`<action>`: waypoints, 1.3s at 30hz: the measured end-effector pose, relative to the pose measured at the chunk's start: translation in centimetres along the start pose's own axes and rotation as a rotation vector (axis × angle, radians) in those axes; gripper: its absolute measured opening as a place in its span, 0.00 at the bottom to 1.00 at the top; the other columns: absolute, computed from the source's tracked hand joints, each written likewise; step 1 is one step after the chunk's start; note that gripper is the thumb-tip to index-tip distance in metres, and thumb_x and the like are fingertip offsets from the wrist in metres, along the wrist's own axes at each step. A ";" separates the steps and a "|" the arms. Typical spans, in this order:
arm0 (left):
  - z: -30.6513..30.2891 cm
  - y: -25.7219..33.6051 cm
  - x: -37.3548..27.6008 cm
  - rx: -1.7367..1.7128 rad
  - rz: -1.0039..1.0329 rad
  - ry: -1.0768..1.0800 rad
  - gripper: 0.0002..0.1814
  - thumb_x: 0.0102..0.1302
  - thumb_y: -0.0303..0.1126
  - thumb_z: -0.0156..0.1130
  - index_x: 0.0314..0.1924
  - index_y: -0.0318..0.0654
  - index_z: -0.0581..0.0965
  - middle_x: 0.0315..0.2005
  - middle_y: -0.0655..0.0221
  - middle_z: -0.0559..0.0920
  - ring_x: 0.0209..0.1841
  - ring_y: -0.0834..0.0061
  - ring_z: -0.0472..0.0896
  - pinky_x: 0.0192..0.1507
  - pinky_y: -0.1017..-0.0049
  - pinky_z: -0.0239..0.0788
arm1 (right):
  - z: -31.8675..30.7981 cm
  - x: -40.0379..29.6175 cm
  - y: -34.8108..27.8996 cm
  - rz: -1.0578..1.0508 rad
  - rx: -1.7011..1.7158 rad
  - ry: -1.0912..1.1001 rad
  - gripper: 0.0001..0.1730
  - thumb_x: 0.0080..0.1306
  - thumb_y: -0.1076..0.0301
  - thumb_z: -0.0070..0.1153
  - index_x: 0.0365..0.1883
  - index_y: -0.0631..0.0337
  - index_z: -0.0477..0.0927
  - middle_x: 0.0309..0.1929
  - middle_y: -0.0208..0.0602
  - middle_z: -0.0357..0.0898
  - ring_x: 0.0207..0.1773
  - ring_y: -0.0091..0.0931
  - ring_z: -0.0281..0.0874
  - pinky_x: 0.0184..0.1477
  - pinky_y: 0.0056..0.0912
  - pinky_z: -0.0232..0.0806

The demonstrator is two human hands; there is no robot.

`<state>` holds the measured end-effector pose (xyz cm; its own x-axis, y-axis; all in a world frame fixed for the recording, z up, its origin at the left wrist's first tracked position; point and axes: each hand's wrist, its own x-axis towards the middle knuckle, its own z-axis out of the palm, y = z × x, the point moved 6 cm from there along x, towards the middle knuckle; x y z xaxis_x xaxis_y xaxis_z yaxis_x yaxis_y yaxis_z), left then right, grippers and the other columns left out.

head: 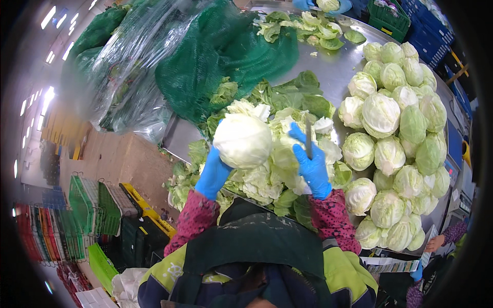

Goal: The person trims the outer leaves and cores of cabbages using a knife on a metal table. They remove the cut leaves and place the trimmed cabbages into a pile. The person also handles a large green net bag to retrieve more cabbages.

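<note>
My left hand [215, 171], in a blue glove, grips a pale trimmed cabbage head [242, 141] from its left side and from below. In my right hand [312, 167], gloved too, is a knife [308, 138] whose blade points away from me. Thumb and forefinger of that hand are spread, and the knife's handle is hidden in the palm. Beneath both hands lies a heap of loose cabbage leaves [258, 184], pale ones on top and darker green leaves [300, 92] behind. The knife is apart from the cabbage head.
A pile of cabbages [381, 115] covers the right of the metal table [327, 73]. Green netting [215, 57] and plastic wrap [134, 57] lie at far left. Across the table, a person's gloved hands [341, 5] hold a cabbage. Another person's hand [435, 243] is at lower right. Crates [83, 200] stand left.
</note>
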<state>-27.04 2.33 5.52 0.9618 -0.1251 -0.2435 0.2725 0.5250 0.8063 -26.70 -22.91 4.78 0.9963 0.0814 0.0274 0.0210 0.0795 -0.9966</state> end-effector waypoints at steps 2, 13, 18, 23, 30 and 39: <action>2.5 0.3 -1.8 0.293 0.073 -0.135 0.55 0.62 0.47 0.73 0.80 0.44 0.50 0.76 0.58 0.59 0.76 0.56 0.63 0.75 0.55 0.58 | 1.6 -0.5 1.1 0.202 0.027 -0.068 0.29 0.76 0.58 0.56 0.72 0.58 0.72 0.63 0.38 0.80 0.49 0.23 0.77 0.52 0.28 0.69; 3.6 -6.4 1.2 1.316 0.493 -0.121 0.63 0.42 0.54 0.84 0.76 0.42 0.62 0.73 0.53 0.65 0.73 0.48 0.63 0.74 0.55 0.54 | -0.4 -3.5 4.7 -0.007 -0.544 0.195 0.32 0.77 0.49 0.51 0.73 0.59 0.69 0.56 0.52 0.82 0.53 0.44 0.83 0.53 0.40 0.74; 4.8 -7.7 2.1 1.287 0.402 -0.152 0.61 0.47 0.49 0.82 0.77 0.40 0.59 0.73 0.52 0.64 0.72 0.50 0.65 0.73 0.57 0.57 | 0.3 -6.4 3.4 -0.016 -0.619 0.183 0.35 0.78 0.54 0.48 0.79 0.55 0.59 0.66 0.54 0.73 0.61 0.47 0.79 0.55 0.41 0.73; 5.8 -7.6 1.8 1.367 0.469 -0.128 0.60 0.47 0.49 0.82 0.77 0.40 0.60 0.70 0.52 0.67 0.69 0.50 0.66 0.71 0.57 0.58 | 0.8 -6.9 3.6 -0.049 -0.678 0.209 0.37 0.77 0.56 0.49 0.81 0.52 0.54 0.67 0.53 0.72 0.56 0.47 0.80 0.47 0.42 0.75; 5.6 -8.3 1.4 1.356 0.490 -0.060 0.58 0.45 0.49 0.83 0.74 0.40 0.64 0.69 0.53 0.67 0.68 0.50 0.67 0.70 0.57 0.61 | 1.0 -5.4 4.0 -0.032 -0.624 0.210 0.35 0.77 0.58 0.50 0.79 0.54 0.57 0.59 0.48 0.76 0.37 0.39 0.82 0.37 0.40 0.74; 0.6 -7.4 2.1 0.901 0.299 -0.107 0.59 0.44 0.42 0.86 0.75 0.40 0.62 0.70 0.59 0.68 0.70 0.61 0.69 0.71 0.62 0.63 | -1.1 -4.0 7.2 0.078 0.022 0.370 0.24 0.83 0.52 0.38 0.62 0.60 0.74 0.50 0.36 0.81 0.33 0.23 0.75 0.38 0.28 0.68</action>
<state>-27.03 -2.32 -0.69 0.9801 -0.1911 0.0541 -0.1095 -0.2925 0.9500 -30.45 -23.78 -2.55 0.9575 -0.2762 -0.0827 -0.0543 0.1087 -0.9926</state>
